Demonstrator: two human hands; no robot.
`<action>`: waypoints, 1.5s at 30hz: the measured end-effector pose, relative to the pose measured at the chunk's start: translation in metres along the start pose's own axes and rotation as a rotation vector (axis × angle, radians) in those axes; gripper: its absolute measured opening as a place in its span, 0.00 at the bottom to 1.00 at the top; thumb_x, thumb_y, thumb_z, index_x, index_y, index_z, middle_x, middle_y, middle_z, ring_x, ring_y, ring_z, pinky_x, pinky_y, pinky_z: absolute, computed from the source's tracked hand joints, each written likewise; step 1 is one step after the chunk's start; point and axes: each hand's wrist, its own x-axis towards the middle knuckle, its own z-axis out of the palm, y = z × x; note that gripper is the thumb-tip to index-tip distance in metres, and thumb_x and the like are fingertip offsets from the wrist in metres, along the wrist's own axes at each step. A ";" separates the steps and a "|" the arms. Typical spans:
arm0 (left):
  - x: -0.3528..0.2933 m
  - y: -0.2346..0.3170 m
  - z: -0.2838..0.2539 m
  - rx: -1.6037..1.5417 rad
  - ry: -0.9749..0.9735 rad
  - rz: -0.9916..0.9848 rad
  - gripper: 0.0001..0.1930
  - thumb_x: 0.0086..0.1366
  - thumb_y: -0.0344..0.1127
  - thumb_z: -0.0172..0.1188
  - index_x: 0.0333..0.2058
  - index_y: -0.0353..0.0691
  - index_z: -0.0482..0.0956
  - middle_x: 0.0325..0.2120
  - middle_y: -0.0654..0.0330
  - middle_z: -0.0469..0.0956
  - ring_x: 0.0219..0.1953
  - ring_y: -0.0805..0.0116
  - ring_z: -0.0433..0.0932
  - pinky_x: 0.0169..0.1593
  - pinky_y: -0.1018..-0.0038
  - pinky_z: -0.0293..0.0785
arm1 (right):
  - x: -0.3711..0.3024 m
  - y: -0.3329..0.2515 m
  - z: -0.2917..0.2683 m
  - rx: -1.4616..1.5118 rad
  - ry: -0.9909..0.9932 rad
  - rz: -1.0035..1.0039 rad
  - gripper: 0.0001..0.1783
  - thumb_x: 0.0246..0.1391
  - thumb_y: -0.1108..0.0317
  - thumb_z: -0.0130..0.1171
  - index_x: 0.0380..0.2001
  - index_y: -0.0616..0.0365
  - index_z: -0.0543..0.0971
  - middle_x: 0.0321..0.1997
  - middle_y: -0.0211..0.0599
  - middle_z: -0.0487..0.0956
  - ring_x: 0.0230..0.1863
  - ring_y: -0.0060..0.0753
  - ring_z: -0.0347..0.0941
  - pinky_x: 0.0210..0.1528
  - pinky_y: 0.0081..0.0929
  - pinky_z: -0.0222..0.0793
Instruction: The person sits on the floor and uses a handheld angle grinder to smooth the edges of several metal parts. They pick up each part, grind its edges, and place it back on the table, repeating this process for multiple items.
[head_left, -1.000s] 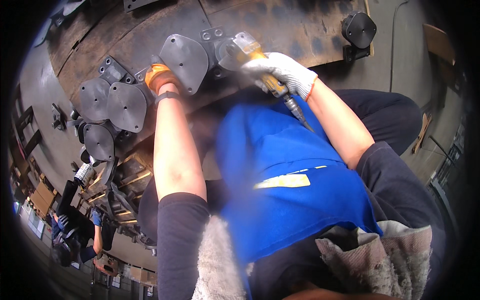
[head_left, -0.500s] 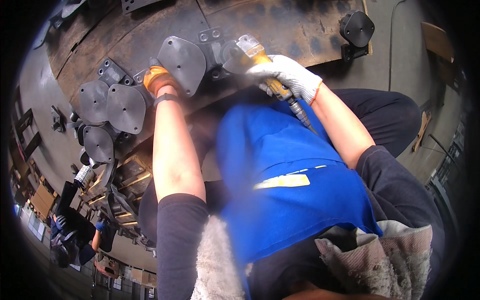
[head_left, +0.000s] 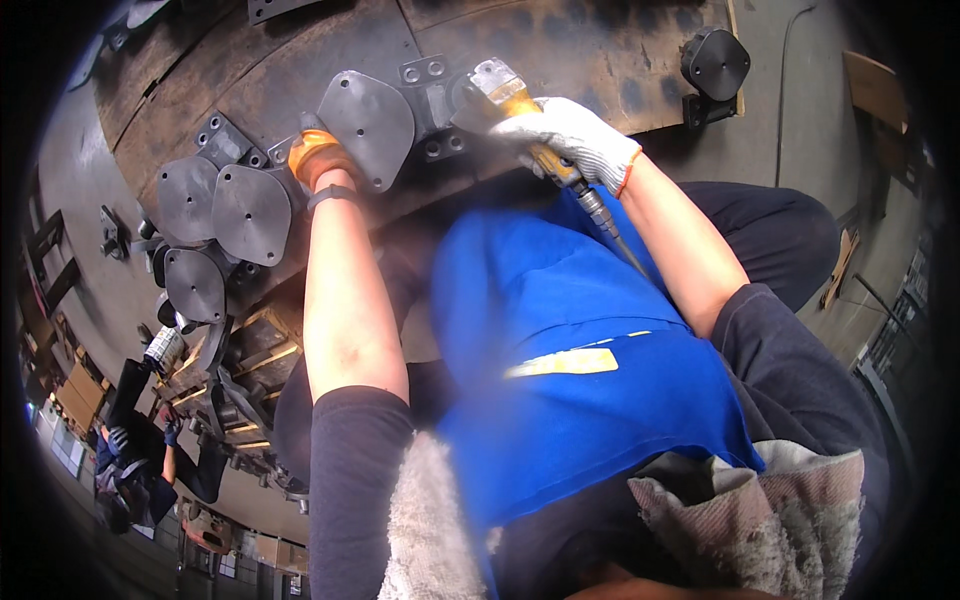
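Note:
My left hand [head_left: 320, 157], in an orange-palmed glove, is closed on the left side of a dark metal bracket, whose broad rounded plate [head_left: 372, 128] faces up. The bracket's flanged end with bolt holes [head_left: 436, 105] points right. My right hand [head_left: 575, 142], in a white knit glove, is wrapped round a yellow air-powered angle grinder [head_left: 518, 103]. A hose fitting [head_left: 598, 212] trails from its rear toward my blue apron [head_left: 570, 290]. The grinder's disc [head_left: 472, 105] is blurred and sits at the bracket's right end; whether it touches cannot be made out.
Several similar brackets [head_left: 252, 215] cluster at the left edge of the worn, stained table [head_left: 560, 60]. Another bracket [head_left: 716, 65] stands at its right corner. Lower left are a wooden pallet [head_left: 270, 350] with more parts and a co-worker [head_left: 135, 470] wearing dark gloves.
My right hand and the grinder have shifted slightly away from me and left. My left hand stays on the bracket. At lower left the co-worker's hand has moved up and left.

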 end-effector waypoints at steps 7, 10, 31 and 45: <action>-0.005 0.007 -0.009 0.272 -0.056 0.023 0.16 0.73 0.34 0.48 0.58 0.50 0.69 0.48 0.63 0.80 0.52 0.67 0.79 0.49 0.72 0.77 | -0.009 -0.016 0.013 -0.013 -0.051 0.006 0.21 0.50 0.53 0.71 0.34 0.60 0.81 0.25 0.30 0.78 0.24 0.20 0.70 0.28 0.22 0.66; -0.002 0.008 -0.005 0.859 -0.022 0.227 0.16 0.73 0.34 0.48 0.57 0.51 0.69 0.48 0.63 0.80 0.53 0.67 0.79 0.48 0.72 0.77 | 0.003 0.003 -0.001 -0.145 0.006 0.051 0.22 0.49 0.51 0.71 0.32 0.60 0.81 0.23 0.30 0.78 0.23 0.20 0.70 0.27 0.22 0.65; -0.008 0.017 -0.009 0.601 -0.044 0.219 0.17 0.74 0.37 0.47 0.59 0.48 0.70 0.49 0.63 0.79 0.52 0.66 0.78 0.52 0.70 0.75 | -0.004 0.022 0.003 -0.303 -0.029 -0.055 0.21 0.48 0.51 0.71 0.33 0.59 0.79 0.21 0.31 0.75 0.20 0.22 0.70 0.23 0.22 0.65; -0.001 0.005 -0.007 0.588 0.025 0.233 0.17 0.71 0.45 0.49 0.53 0.47 0.73 0.44 0.60 0.82 0.47 0.62 0.81 0.46 0.69 0.77 | -0.021 0.024 -0.003 -0.271 0.014 0.039 0.20 0.49 0.55 0.72 0.34 0.59 0.79 0.22 0.32 0.76 0.22 0.23 0.71 0.26 0.22 0.67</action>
